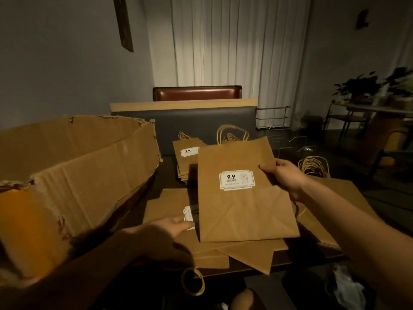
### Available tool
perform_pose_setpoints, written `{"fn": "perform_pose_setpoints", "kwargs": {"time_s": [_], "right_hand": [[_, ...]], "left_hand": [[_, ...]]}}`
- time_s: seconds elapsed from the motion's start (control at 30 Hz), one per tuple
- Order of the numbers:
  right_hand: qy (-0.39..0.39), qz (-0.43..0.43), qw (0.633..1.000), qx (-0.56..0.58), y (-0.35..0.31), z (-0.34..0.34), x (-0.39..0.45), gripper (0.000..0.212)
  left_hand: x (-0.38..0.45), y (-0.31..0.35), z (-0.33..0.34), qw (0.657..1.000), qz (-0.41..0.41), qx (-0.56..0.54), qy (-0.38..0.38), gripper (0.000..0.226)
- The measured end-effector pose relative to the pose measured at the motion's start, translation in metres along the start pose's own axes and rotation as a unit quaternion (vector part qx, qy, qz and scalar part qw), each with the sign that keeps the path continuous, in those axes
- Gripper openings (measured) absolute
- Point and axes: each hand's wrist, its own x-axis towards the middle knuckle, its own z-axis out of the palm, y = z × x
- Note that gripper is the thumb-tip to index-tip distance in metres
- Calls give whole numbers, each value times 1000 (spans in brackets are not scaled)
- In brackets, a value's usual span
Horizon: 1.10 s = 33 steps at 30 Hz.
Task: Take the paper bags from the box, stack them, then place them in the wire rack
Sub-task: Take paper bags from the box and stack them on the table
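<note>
While the right hand [282, 175] pinches the right edge of a flat brown paper bag [241, 193], thumb on its face, the left hand [172, 227] reaches in low from the other side with fingers stretched out straight, touching a bag in the pile [169, 204] beneath; whether it also touches the held bag's left edge cannot be told. The held bag sits between the two hands, raised a little above the pile and tilted, its folded bottom toward the person and its twisted paper handles [232, 134] pointing away. It is plain kraft paper with crisp diagonal fold lines across the base. A white label [237, 180] with a green border sits near its middle and reads "9.9" in bold black; the smaller print below is too small to read. Beyond the hands a neater stack of bags [186, 159] lies on the dark worktop [169, 168], the top one bearing the same "9.9" label. More bags [335, 211] lie under the right forearm. Left of the left hand stands the big torn cardboard box [73, 182], open.
</note>
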Motion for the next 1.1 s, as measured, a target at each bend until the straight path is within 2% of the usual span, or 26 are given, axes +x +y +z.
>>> {"fn": "perform_pose_setpoints", "kwargs": {"time_s": [0.13, 0.17, 0.27, 0.3, 0.33, 0.43, 0.53, 0.6, 0.67, 0.77, 0.83, 0.9, 0.97, 1.03, 1.1], "right_hand": [[2, 98, 995, 5, 18, -14, -3, 17], [13, 114, 993, -2, 24, -19, -4, 18], [54, 135, 988, -60, 41, -31, -14, 23], [69, 136, 985, -77, 47, -36, -15, 24], [82, 141, 984, -75, 49, -39, -21, 24], [104, 161, 981, -21, 53, -49, -31, 23], [98, 170, 978, 74, 47, -58, -43, 22], [110, 165, 978, 69, 43, -61, -47, 21], [131, 151, 980, 9, 46, -63, -48, 23], [120, 152, 980, -46, 58, -61, -44, 27], [107, 143, 983, -32, 65, -50, -39, 31], [70, 148, 985, 59, 61, -28, -44, 38], [-12, 159, 977, 143, 57, -9, -49, 50], [-64, 142, 982, 105, 55, 8, -56, 45], [-36, 114, 991, 52, 62, 18, -57, 39]], "left_hand": [[-8, -1, 0, 983, 72, 164, 30, 73], [-7, 0, -1, 981, 90, 172, 25, 69], [-5, 3, -8, 993, 35, 105, -45, 55], [-5, 6, -12, 993, 32, 103, -43, 46], [-6, 7, -16, 993, 31, 112, -20, 38], [-16, 3, -29, 987, 22, 112, 117, 21], [-23, -4, -47, 974, -5, 32, 225, 22], [-26, -3, -63, 960, -43, -17, 275, 25], [-31, 2, -79, 945, -85, -63, 309, 27], [-37, 15, -96, 922, -90, -147, 346, 28], [-33, 32, -95, 922, -63, -174, 339, 30], [-16, 60, -82, 934, -26, -187, 303, 25], [3, 94, -56, 934, 29, -285, 213, 26], [16, 123, -30, 941, 74, -307, 119, 32], [27, 135, -11, 955, 114, -258, 88, 26]]}}
